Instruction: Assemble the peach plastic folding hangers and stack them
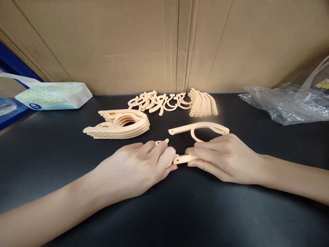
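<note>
My right hand (pixel 228 157) is closed around a cream plastic folding hanger (pixel 203 126). One long curved arm of the hanger points left, and a shorter stretch of the other arm shows below it, with a hole near its end. My left hand (pixel 146 161) pinches a small cream plastic piece (pixel 166 141), whose rounded tip sticks out above the fingers. Most of that piece is hidden by the hand. At the left fingertips it meets the holed end of the hanger's lower arm; whether the two are joined I cannot tell.
Behind my left hand lies a stack of folded cream hangers (pixel 123 128). Farther back are a pile of loose hooks (pixel 169 103) and a row of curved arms (pixel 203 103). A tissue pack (pixel 56 96) stands left, clear plastic bags (pixel 290 103) right. Cardboard (pixel 133 44) walls the back.
</note>
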The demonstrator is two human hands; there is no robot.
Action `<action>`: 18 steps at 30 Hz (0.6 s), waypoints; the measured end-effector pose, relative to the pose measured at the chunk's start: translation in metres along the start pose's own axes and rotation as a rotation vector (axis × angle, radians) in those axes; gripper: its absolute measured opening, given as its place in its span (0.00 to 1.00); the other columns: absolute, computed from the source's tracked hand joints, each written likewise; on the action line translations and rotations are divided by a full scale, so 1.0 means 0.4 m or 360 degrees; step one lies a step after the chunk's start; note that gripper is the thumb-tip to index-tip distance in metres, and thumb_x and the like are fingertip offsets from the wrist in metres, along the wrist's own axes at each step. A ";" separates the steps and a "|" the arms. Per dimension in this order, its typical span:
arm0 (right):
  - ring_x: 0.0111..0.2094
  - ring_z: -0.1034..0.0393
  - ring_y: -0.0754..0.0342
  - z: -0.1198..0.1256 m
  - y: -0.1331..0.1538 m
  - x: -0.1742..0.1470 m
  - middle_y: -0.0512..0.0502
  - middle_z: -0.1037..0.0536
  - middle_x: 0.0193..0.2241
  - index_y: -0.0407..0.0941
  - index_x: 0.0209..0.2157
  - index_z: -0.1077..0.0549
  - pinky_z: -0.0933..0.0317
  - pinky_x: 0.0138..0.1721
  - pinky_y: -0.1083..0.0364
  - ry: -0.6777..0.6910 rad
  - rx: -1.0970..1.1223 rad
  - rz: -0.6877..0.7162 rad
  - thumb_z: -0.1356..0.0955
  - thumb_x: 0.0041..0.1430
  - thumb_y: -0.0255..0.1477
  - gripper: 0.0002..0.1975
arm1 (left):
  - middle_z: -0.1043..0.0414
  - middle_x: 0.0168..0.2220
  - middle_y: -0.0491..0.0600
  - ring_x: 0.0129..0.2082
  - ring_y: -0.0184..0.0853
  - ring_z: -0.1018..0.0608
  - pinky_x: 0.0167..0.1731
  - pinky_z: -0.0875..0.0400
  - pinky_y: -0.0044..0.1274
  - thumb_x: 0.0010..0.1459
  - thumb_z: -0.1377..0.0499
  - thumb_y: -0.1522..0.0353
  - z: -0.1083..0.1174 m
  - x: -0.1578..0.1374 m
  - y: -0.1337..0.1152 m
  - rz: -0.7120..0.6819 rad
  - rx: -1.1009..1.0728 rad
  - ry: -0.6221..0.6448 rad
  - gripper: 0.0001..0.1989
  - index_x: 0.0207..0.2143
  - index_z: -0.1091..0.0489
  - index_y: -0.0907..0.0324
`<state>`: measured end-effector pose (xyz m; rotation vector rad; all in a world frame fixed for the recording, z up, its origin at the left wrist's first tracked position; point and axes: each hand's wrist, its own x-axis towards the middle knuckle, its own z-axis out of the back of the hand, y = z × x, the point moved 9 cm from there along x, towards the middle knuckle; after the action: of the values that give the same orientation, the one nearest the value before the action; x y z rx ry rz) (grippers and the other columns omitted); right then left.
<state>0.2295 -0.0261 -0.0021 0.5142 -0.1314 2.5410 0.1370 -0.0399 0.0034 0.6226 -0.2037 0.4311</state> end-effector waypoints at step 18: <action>0.18 0.39 0.62 0.001 0.009 0.004 0.52 0.27 0.23 0.42 0.38 0.26 0.52 0.22 0.58 -0.0027 -0.0036 0.0052 0.42 0.70 0.33 0.16 | 0.37 0.21 0.41 0.19 0.28 0.32 0.20 0.45 0.24 0.61 0.48 0.70 0.012 0.003 0.021 0.0136 -0.0301 -0.0112 0.11 0.24 0.39 0.58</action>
<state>0.2264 -0.0285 -0.0010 0.5289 -0.1755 2.5645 0.1343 -0.0362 0.0118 0.4448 -0.3352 0.4666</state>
